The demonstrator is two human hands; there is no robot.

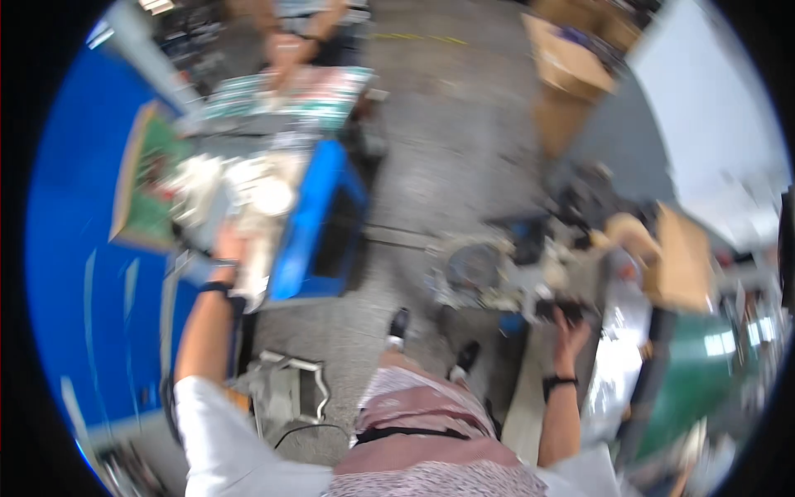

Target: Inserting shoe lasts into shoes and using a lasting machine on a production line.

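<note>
The picture is blurred by motion. My left hand (229, 246) reaches out to the left and rests among white, crumpled items (252, 195) beside a blue crate (319, 224); its fingers are too smeared to read. A dark band sits on that wrist. My right hand (570, 330) is raised at the right, fingers curled up around a small black object (556, 310) at the edge of a cluttered low surface (484, 269). That wrist also wears a dark band. My shoes (398, 325) stand on the grey floor between the two.
A green board in a tan frame (147, 178) lies left of the white items. Another person's hands (290, 50) rest on a patterned sheet at the top. Cardboard boxes (571, 62) stand at the upper right, a green bin (691, 373) at the right, a metal frame (290, 385) by my feet.
</note>
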